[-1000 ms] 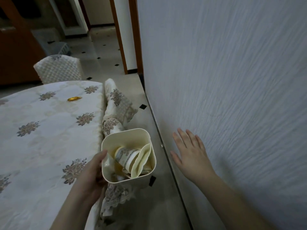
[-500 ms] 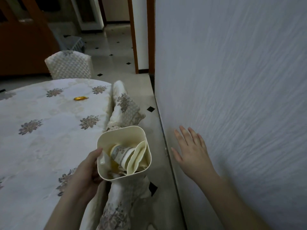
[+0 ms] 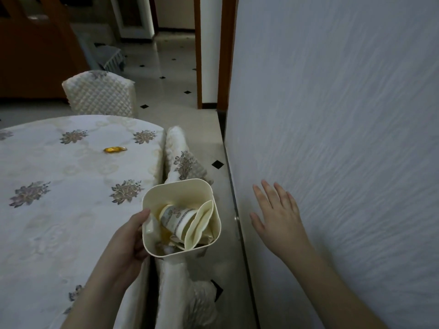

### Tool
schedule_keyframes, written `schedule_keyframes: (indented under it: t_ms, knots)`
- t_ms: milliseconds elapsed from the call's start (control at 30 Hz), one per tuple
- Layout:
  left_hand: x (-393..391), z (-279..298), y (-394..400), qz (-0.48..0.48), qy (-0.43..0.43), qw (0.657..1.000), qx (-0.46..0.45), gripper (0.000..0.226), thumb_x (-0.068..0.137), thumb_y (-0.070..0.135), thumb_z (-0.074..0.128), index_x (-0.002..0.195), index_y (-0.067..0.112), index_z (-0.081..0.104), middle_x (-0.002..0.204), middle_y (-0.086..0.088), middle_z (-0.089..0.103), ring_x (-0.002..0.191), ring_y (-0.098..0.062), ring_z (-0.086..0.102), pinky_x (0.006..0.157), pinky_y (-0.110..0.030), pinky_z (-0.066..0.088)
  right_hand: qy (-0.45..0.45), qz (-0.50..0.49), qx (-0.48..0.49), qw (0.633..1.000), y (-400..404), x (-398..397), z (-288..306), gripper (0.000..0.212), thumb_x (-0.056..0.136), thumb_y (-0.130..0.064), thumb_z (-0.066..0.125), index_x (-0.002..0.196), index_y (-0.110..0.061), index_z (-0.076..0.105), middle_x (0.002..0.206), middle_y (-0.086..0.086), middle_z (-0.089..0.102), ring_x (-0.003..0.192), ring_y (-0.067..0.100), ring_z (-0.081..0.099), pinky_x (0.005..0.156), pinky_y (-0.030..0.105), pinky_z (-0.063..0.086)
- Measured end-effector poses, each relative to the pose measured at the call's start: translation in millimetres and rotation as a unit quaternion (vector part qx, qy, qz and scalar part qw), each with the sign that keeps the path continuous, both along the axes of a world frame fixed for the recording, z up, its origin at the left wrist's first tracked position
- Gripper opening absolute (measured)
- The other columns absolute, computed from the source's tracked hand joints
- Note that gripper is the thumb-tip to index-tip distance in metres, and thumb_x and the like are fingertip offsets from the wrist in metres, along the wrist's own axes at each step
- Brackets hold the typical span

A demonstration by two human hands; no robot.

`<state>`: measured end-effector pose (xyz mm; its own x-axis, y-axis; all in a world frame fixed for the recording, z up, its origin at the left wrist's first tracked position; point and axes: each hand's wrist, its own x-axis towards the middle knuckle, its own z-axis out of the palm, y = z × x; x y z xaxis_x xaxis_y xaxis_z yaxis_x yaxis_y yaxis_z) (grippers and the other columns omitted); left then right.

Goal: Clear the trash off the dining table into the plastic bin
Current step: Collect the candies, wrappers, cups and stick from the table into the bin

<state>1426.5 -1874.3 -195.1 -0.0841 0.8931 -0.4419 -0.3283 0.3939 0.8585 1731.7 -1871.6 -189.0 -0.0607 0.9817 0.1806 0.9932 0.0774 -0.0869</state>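
I've carried the plastic bin (image 3: pixel 181 217), gripped in my left hand (image 3: pixel 127 241), farther along the dining table (image 3: pixel 59 198), right hand (image 3: pixel 276 219) open and empty, toward what looks like a gold wrapper (image 3: pixel 115 149) at the far side.

No readable text, label, brand, number or sign anywhere. On the paper cup (image 3: pixel 177 219) inside the plastic bin (image 3: pixel 181 217), only a grey floral print and a thin band, no letters. On the tablecloth (image 3: pixel 71 186) left of the bin, only repeated flower motifs. On the gold wrapper (image 3: pixel 115 149) farther back on the cloth from the bin, possible printing too small and blurred to make out. On the textured wall (image 3: pixel 344 138) right of the bin, nothing written.
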Motion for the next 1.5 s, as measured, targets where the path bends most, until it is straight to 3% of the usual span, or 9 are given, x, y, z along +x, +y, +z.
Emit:
schedule_keyframes:
  t_ms: [267, 433, 533, 633, 767, 900, 1100, 1300, 1500]
  knots:
    - [-8.2, -7.8, 32.2, 0.039, -0.004, 0.999, -0.004, 0.028, 0.09, 0.035, 0.055, 0.07, 0.015, 0.053, 0.054, -0.003, 0.03, 0.038, -0.01, 0.026, 0.034, -0.021, 0.021, -0.004, 0.052, -0.01, 0.999, 72.9, -24.5, -8.1, 0.062, 0.095, -0.043, 0.04, 0.151, -0.021, 0.022, 0.158, 0.005, 0.023, 0.146, 0.028, 0.016, 0.117, 0.044, 0.012]
    - [-12.0, -11.0, 54.8, 0.073, -0.005, 0.997, 0.009, 0.029, 0.07, 0.044, 0.063, 0.066, 0.017, 0.055, 0.057, -0.004, 0.031, 0.039, -0.01, 0.028, 0.034, -0.021, 0.022, 0.018, 0.108, -0.008, 0.994, 133.0, -43.0, -23.7, 0.061, 0.093, -0.038, 0.049, 0.148, -0.018, 0.03, 0.155, 0.007, 0.031, 0.143, 0.03, 0.024, 0.115, 0.045, 0.018]
    - [-14.0, -10.4, 64.3, 0.098, 0.008, 0.995, 0.018, 0.032, 0.071, 0.047, 0.061, 0.058, 0.018, 0.067, 0.048, -0.005, 0.048, 0.036, -0.012, 0.043, 0.035, -0.02, 0.031, 0.028, 0.146, -0.024, 0.989, 176.5, -60.7, -29.6, 0.061, 0.093, -0.039, 0.047, 0.148, -0.018, 0.03, 0.155, 0.007, 0.03, 0.143, 0.03, 0.023, 0.115, 0.046, 0.017]
    - [-16.4, -10.5, 72.5, 0.129, 0.026, 0.991, 0.006, 0.038, 0.073, 0.05, 0.064, 0.073, 0.013, 0.075, 0.068, -0.021, 0.066, 0.054, -0.026, 0.062, 0.05, -0.029, 0.042, 0.043, 0.182, -0.026, 0.982, 217.6, -78.6, -30.3, 0.059, 0.093, -0.04, 0.045, 0.147, -0.02, 0.031, 0.154, 0.006, 0.031, 0.143, 0.03, 0.023, 0.115, 0.046, 0.019]
    - [-22.0, -12.0, 73.1, 0.191, 0.035, 0.981, -0.005, 0.048, 0.065, 0.054, 0.066, 0.08, 0.008, 0.066, 0.08, -0.02, 0.05, 0.06, -0.03, 0.054, 0.051, -0.028, 0.042, 0.047, 0.225, -0.017, 0.973, 263.1, -102.7, -29.3, 0.058, 0.094, -0.039, 0.047, 0.146, -0.018, 0.034, 0.153, 0.007, 0.033, 0.141, 0.032, 0.026, 0.114, 0.046, 0.019]
    - [-35.0, -13.4, 52.5, 0.262, 0.009, 0.965, -0.005, 0.057, 0.065, 0.054, 0.071, 0.101, 0.012, 0.058, 0.102, -0.016, 0.038, 0.088, -0.033, 0.038, 0.073, -0.044, 0.032, 0.045, 0.273, -0.024, 0.961, 288.6, -139.8, -30.3, 0.061, 0.093, -0.039, 0.048, 0.147, -0.017, 0.033, 0.155, 0.007, 0.032, 0.142, 0.032, 0.024, 0.114, 0.048, 0.022]
    - [-56.6, -17.9, 13.6, 0.361, 0.013, 0.932, -0.001, 0.045, 0.063, 0.054, 0.072, 0.049, 0.025, 0.04, 0.05, 0.002, 0.017, 0.048, -0.017, 0.022, 0.046, -0.029, 0.02, 0.059, 0.367, -0.006, 0.928, 289.1, -206.1, -26.2, 0.06, 0.089, -0.04, 0.04, 0.144, -0.014, 0.04, 0.15, 0.011, 0.039, 0.138, 0.037, 0.032, 0.11, 0.054, 0.028]
    - [-78.7, -17.9, -21.4, 0.415, 0.008, 0.91, -0.004, 0.049, 0.063, 0.054, 0.072, 0.041, 0.022, 0.042, 0.045, 0.003, 0.023, 0.041, -0.013, 0.023, 0.041, -0.024, 0.021, 0.024, 0.428, -0.029, 0.903, 274.3, -261.0, -29.9, 0.062, 0.095, -0.043, 0.04, 0.151, -0.024, 0.02, 0.16, 0.001, 0.017, 0.146, 0.025, 0.008, 0.117, 0.046, 0.008]
    - [-90.0, -21.3, -46.3, 0.456, 0.025, 0.89, -0.016, 0.042, 0.066, 0.055, 0.071, 0.049, 0.024, 0.048, 0.045, 0.005, 0.027, 0.042, -0.014, 0.027, 0.04, -0.023, 0.026, 0.015, 0.488, -0.036, 0.872, 264.4, -298.9, -39.0, 0.061, 0.096, -0.042, 0.042, 0.15, -0.022, 0.024, 0.159, 0.002, 0.02, 0.146, 0.027, 0.011, 0.116, 0.046, 0.011]
